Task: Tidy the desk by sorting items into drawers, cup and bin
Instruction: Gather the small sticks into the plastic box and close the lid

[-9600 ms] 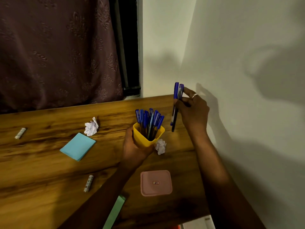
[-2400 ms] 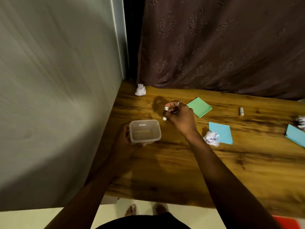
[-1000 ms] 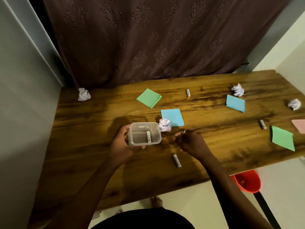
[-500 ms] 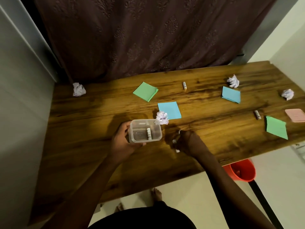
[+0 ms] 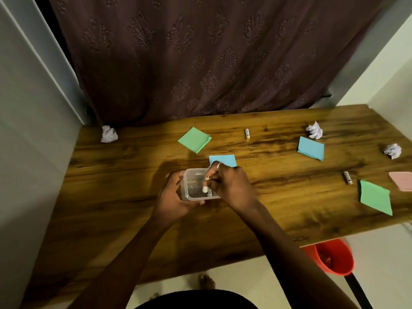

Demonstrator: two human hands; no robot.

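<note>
**Both hands at the clear tub**

Left hand [image 5: 172, 198] grips the side of the clear tub [image 5: 196, 185] on the desk [image 5: 278, 197]. Right hand [image 5: 229, 186] pinches a small white eraser [image 5: 204, 188] over the tub's opening; half a second ago it was picking it off the wood beside the tub. Another eraser already lies inside. Open wood stretches toward the near edge; notes, paper balls and two erasers [image 5: 247, 134] scatter rightward. A red bin [image 5: 334, 257] sits below the right edge.

Looks like a room at home: wooden desk [image 5: 289, 208] pushed against a patterned dark brown curtain [image 5: 200, 59], bare feet [image 5: 206, 281] on pale floor [image 5: 256, 279].
</note>
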